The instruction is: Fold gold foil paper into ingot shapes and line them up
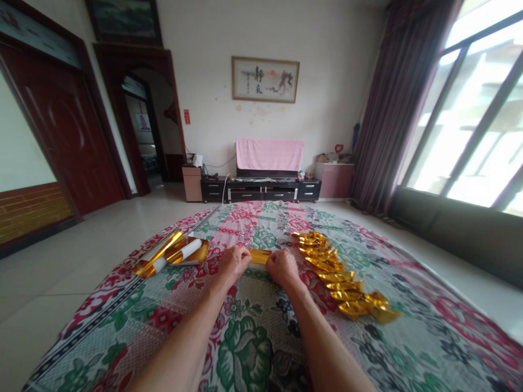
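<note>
From the head camera, both hands work over a patterned cloth (245, 332) with red, green and dark flowers on a pale ground. The left hand (235, 262) is curled, its thumb and fingers pinching the left end of a gold strip (260, 256). The right hand (283, 267) is also curled, gripping the strip's right end. The strip spans the gap between the two hands, close to the middle of the view, long side running left to right. To the left of the left hand, curled gold sheets (177, 251) with white backs lie loosely on the cloth. To the right of the right hand, folded gold pieces (327, 265) form a slanting row, packed closely, with the nearest ones at its lower right end. Beyond the cloth, a low black cabinet (261, 195) stands against the wall, a pink cover (269, 153) above it. A curtain (378, 109) hangs beside the window (478, 120) on the right
</note>
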`<state>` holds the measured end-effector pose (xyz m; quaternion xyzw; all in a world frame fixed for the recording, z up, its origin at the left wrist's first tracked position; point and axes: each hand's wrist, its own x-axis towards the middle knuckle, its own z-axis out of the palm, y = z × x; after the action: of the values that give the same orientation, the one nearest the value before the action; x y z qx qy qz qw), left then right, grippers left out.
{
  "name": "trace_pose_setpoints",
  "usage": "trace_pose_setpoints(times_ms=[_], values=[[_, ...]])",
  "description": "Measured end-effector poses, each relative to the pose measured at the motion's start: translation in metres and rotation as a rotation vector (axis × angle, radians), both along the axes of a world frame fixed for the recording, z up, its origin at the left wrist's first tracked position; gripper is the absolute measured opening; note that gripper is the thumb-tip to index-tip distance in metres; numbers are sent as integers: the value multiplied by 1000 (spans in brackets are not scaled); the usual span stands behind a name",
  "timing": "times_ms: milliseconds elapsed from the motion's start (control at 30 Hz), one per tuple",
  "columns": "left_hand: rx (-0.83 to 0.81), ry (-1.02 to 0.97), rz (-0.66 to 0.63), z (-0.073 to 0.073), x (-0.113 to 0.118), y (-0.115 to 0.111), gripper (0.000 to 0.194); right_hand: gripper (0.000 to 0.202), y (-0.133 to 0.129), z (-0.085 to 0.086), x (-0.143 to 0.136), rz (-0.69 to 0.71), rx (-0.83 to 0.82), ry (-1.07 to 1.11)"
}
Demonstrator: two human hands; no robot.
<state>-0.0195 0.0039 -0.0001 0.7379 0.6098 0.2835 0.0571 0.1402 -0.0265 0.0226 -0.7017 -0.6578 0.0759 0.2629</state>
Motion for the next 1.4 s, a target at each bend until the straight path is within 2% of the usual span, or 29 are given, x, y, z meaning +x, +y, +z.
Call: trace_pose_setpoints(times_ms=[133,333,500,767,1000,1400], values=[[25,14,-1,0,2,0,13,26,-5,1,-6,-6,-3,34],[29,1,12,-1,3,-2,13,42,-7,3,-17,-54,5,-24],[38,18,19,2,4,-5,12,48,-4,0,-19,-61,-17,-54],[27,23,16,7,4,-9,13,34,7,3,-5,13,-86,-4],[35,11,6,11,5,-13,13,22,17,-4,11,90,-37,-27],[35,4,10,4,3,-7,14,19,19,-8,21,115,29,4]])
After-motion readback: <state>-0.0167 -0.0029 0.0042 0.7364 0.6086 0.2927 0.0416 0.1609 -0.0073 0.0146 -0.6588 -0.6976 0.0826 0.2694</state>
